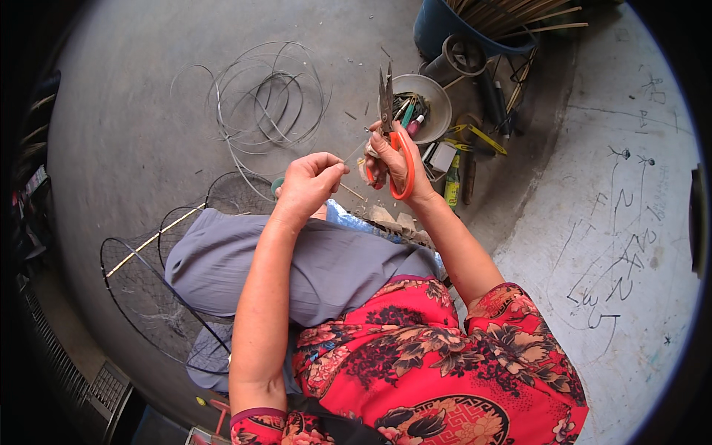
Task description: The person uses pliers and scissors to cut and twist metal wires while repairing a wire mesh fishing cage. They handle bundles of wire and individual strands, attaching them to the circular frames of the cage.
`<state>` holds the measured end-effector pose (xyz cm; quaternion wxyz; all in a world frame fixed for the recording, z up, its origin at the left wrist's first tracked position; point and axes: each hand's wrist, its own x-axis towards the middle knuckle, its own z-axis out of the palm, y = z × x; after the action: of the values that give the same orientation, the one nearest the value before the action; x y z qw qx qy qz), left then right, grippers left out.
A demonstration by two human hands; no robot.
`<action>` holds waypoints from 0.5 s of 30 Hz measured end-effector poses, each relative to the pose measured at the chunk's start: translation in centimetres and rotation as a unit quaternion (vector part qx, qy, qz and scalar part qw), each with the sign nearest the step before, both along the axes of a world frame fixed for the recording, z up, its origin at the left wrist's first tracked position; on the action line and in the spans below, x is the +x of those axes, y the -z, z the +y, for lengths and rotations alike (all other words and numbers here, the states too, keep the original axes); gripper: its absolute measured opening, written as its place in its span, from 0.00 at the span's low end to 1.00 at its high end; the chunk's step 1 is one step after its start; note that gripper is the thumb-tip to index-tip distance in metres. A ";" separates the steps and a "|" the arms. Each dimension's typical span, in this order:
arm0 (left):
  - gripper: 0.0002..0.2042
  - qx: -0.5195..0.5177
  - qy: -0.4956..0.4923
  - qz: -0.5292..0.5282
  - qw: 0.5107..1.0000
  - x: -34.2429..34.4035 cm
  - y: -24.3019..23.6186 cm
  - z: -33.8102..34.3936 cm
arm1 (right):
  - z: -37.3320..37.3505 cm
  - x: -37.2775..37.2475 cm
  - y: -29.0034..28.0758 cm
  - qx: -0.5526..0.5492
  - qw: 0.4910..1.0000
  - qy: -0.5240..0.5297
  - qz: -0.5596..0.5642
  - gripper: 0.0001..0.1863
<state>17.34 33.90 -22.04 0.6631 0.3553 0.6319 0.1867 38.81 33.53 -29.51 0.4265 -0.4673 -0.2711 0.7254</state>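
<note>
We are observing the right hand [399, 165] gripping scissors [386, 120] at 2 o'clock from the left hand [310, 180]. Orange-red handles [409, 167] are curving below dark, blotched blades [386, 100] pointing toward 12 o'clock. The left hand is pinching a fine strand [357, 150].

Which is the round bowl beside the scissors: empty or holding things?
Holding things: slim items, one green, lie inside the bowl.
</note>
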 end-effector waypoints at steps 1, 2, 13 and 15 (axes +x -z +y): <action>0.08 0.001 -0.001 0.000 1.000 -0.1 0.1 0.1 | -0.5 0.3 0.2 -0.004 1.000 -0.011 -0.002 0.22; 0.07 0.011 -0.016 -0.001 1.000 -0.2 0.2 0.2 | -1.5 0.8 0.4 -0.011 0.999 -0.039 -0.013 0.24; 0.08 0.041 -0.034 -0.006 0.999 -0.6 1.6 -0.1 | -4.4 0.0 -2.3 0.086 0.941 -0.248 -0.215 0.36; 0.07 0.050 -0.040 -0.015 0.998 -0.7 1.8 -0.2 | -4.2 0.2 -2.2 0.108 0.939 -0.253 -0.209 0.36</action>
<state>16.60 33.72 -23.81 0.6458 0.3597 0.6255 0.2495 38.97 29.32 -27.28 0.2104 -0.4758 -0.5397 0.6619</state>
